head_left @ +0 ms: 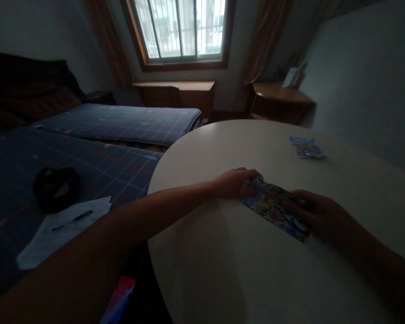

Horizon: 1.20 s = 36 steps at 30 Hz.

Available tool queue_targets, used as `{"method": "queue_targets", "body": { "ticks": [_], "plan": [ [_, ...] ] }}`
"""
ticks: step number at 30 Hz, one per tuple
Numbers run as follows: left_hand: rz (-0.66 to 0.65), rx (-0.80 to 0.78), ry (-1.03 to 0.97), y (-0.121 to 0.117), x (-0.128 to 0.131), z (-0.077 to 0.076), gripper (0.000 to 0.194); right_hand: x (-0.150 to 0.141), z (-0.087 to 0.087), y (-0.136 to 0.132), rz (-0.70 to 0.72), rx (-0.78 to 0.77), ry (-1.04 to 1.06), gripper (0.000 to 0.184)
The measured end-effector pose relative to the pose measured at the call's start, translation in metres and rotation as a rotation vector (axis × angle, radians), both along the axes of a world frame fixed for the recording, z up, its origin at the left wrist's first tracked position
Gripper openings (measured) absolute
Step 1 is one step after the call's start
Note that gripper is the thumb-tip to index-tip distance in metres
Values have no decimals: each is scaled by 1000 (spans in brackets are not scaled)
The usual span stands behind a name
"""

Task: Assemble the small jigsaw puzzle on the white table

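Note:
A long, colourfully printed paper strip [273, 208] lies on the round white table [222, 261]. My left hand [234, 182] rests on the strip's far left end, fingers curled down and pressing it. At the near right end my right hand [315, 213] lies over the strip, fingers flat on top. Both hands touch the strip and it stays flat on the tabletop. The room is dim and finger detail is hard to see.
A smaller printed card [306, 147] lies at the table's far right. Left of the table is a bed with blue checked bedding [87, 157], a dark round object [56, 186], and white paper with a pen [67, 222]. A wooden desk [175, 92] stands under the window.

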<state>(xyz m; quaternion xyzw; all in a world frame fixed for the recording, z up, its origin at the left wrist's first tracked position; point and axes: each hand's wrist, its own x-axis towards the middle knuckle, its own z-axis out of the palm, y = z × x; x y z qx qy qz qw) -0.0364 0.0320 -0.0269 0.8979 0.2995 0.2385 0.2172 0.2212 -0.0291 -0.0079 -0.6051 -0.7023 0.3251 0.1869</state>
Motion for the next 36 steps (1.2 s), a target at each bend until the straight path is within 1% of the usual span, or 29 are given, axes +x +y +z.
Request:
{"method": "queue_targets", "body": {
  "ticks": [3, 6, 8, 10, 12, 13, 16, 17, 19, 21, 22, 24, 26, 28, 29, 30, 32, 33, 34, 36],
  "plan": [
    [0, -16, -13, 4, 1, -2, 30, 0, -6, -1, -67, 99, -12, 49],
    [-18, -71, -31, 9, 5, -2, 21, -1, -6, 1, -61, 180, -39, 46],
    [-53, -165, -96, 12, 11, -2, 25, -1, -5, 2, -48, 222, -37, 44],
    [-97, -291, -167, 13, 19, -2, 34, 1, -6, 4, -54, 278, -31, 43],
    [-108, -356, -188, 12, 27, -2, 38, 3, -9, 6, -83, 336, -33, 42],
    [-89, -348, -182, 11, 30, -1, 37, 3, -11, 6, -96, 358, -34, 42],
    [3, -235, -151, 6, 36, 1, 27, 2, -13, 8, -94, 382, -12, 38],
    [-8, -217, -139, 5, 37, 2, 25, 1, -12, 10, -95, 393, 0, 36],
    [-13, -234, -184, 4, 37, 1, 20, -2, -9, 14, -59, 358, -1, 32],
    [22, -256, -237, 3, 38, 0, 20, -6, -6, 19, 0, 328, -3, 30],
    [38, -252, -252, 3, 38, -1, 20, -8, -5, 21, 0, 323, 14, 30],
    [60, -238, -264, 3, 37, -1, 24, -10, -5, 25, -84, 357, 86, 31],
    [82, -216, -268, 1, 35, 1, 28, -11, -8, 25, -114, 399, 156, 30],
    [87, -182, -242, -3, 31, 3, 29, -9, -12, 22, -90, 402, 254, 30],
    [91, -143, -216, -6, 28, 4, 32, -7, -14, 20, -77, 399, 297, 30],
    [81, -104, -178, -9, 26, 6, 41, -5, -16, 17, -63, 394, 334, 29],
    [14, -60, -55, -15, 22, 8, 64, -1, -18, 12, -40, 379, 396, 29],
    [4, -37, -14, -18, 21, 8, 71, 0, -18, 10, -31, 371, 428, 29],
    [-2, -14, 22, -21, 21, 8, 74, 1, -18, 7, -27, 361, 460, 29],
    [6, 32, 51, -24, 23, 9, 68, 1, -16, 4, -29, 352, 518, 28]
  ]
}}
